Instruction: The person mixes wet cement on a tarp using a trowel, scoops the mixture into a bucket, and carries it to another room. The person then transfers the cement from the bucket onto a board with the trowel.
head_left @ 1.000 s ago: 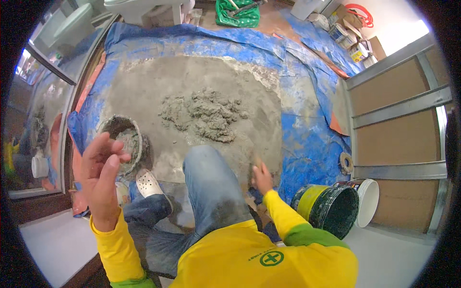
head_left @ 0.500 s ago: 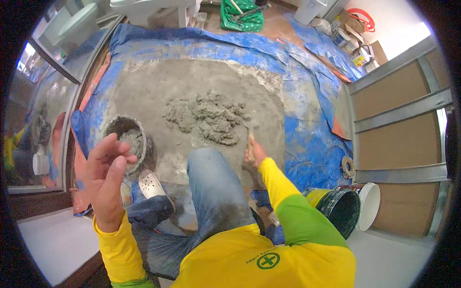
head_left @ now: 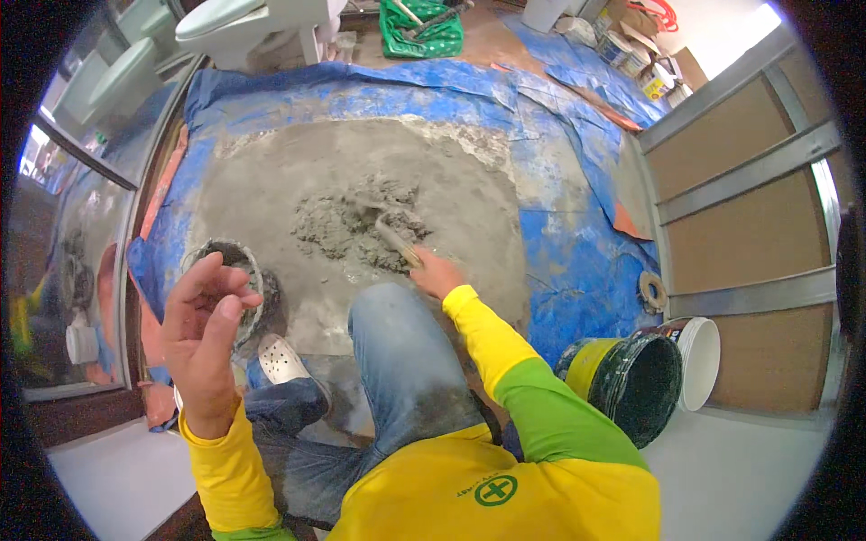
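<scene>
A pile of wet grey mortar [head_left: 356,225] lies on a blue tarp [head_left: 577,243] spread over the floor. My right hand [head_left: 436,272] grips the handle of a trowel [head_left: 390,236] whose blade is pushed into the pile. My left hand [head_left: 209,329] is raised in the air above a small round pan [head_left: 236,270] that holds some mortar; its fingers are loosely curled and hold nothing. My bent knee in blue jeans [head_left: 401,361] sits between both arms.
A black-and-yellow bucket [head_left: 631,379] and a white bucket [head_left: 702,361] stand at the right by a panelled wall. A white toilet [head_left: 244,22] and a green crate [head_left: 419,27] are at the far edge. A glass partition [head_left: 72,252] runs along the left.
My right hand has reached forward from beside my knee to the mortar pile with the trowel. The left hand has stayed raised, shifting slightly.
</scene>
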Available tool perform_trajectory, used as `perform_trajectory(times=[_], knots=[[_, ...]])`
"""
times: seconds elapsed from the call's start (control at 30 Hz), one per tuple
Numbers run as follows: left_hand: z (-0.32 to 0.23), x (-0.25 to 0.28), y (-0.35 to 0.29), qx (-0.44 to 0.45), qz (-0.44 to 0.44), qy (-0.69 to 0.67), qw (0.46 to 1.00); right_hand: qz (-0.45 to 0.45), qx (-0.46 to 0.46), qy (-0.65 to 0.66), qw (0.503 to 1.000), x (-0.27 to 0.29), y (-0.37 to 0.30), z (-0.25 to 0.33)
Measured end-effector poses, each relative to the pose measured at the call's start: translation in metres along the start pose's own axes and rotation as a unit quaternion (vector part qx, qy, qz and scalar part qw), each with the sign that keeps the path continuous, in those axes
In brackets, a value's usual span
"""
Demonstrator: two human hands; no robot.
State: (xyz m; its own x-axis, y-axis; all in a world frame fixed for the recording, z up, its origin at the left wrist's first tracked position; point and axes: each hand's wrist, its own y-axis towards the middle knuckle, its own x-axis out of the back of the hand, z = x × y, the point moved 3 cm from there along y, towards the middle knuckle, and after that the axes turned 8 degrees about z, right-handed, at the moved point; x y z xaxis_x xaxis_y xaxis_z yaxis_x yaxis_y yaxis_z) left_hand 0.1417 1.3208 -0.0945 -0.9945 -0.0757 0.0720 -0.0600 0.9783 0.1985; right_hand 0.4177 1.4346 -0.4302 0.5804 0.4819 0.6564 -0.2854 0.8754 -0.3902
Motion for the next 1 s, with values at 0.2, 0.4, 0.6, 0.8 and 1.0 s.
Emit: perform_trajectory(times=[0.2, 0.4, 0.6, 0.8, 1.0], knots=[[0.005, 0.007, -0.002, -0.012, 0.010, 0.021, 1.000, -0.088, 0.024, 0.076, 0.993, 0.012, -0.053, -0.012], [0.004, 0.021, -0.001, -0.005, -0.022, 0.039, 0.999, -0.119, -0.158, 0.355, 0.913, -0.009, -0.182, -0.102], [0.018, 0.025, 0.006, 0.025, -0.011, 0.035, 0.999, -0.048, -0.330, 0.520, 0.787, -0.048, -0.307, -0.175], [0.025, 0.015, 0.017, 0.025, 0.012, 0.029, 0.999, -0.013, -0.204, 0.383, 0.901, -0.089, -0.195, -0.182], [0.019, 0.003, 0.011, 0.028, 0.002, 0.015, 0.999, 0.089, -0.115, 0.419, 0.896, -0.042, -0.034, -0.097]])
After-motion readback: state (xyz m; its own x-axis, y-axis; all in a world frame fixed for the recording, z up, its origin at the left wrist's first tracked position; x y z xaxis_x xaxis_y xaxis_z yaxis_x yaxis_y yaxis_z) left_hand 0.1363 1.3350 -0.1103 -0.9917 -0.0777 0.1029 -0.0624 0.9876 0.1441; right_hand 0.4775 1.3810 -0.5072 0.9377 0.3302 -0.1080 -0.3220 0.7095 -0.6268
